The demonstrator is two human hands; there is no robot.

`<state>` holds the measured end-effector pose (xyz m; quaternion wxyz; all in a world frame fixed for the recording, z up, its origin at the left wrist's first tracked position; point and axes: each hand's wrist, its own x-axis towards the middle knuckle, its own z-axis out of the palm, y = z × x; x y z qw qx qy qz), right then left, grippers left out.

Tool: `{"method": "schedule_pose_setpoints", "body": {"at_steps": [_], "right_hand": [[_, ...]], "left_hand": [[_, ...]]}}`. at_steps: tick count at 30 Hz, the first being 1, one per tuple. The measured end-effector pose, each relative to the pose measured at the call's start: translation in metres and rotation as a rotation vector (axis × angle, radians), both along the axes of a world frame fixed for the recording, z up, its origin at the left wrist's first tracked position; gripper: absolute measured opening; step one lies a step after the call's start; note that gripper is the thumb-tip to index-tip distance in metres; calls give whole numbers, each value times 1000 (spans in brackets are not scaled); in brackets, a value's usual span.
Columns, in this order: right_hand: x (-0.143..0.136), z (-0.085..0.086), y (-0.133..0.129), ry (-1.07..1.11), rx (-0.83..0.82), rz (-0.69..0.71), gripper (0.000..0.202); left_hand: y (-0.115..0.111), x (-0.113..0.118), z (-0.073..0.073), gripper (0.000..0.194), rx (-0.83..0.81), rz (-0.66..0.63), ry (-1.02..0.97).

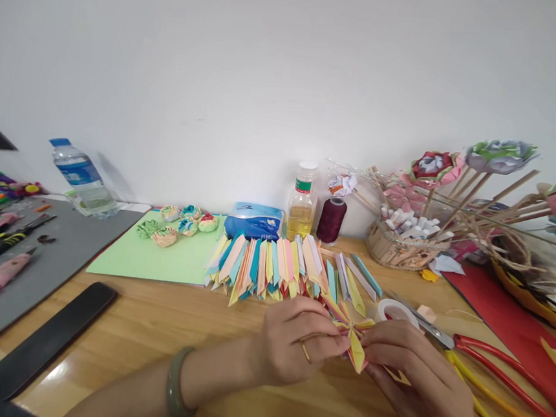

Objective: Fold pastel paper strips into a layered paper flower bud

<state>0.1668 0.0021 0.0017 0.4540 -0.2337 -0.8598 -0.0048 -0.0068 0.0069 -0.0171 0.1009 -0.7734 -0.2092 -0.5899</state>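
Pinching a paper flower [356,350] from two sides, both hands meet just right of centre in the lower half of the frame. The left hand [299,333] has its thumb and fingers narrowed on the left petals; the right hand [422,370] grips the opposite edge, its thumb partly hidden. Holding it by the rim — with the middle bare and facing up — probably steadies the folds without crushing them. Folded paper strips [258,265] lie side by side across the centre, seemingly fanned for easy picking. Red-handled scissors [447,341] rest at the lower right, handles towards the person's right side, which suits a quick grab. At centre left, small rosettes [164,236] sit on a green sheet [142,260], perhaps to set them apart. The basket [386,249] at right props up long stems [474,193] by its wall.
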Motion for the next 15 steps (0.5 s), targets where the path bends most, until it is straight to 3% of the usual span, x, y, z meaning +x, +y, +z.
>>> {"method": "schedule_pose_setpoints", "body": {"at_steps": [15], "right_hand": [[0,-1,-2,43,-71,17,14]], "left_hand": [[-5,1,6,12,32,61,-13]]}}
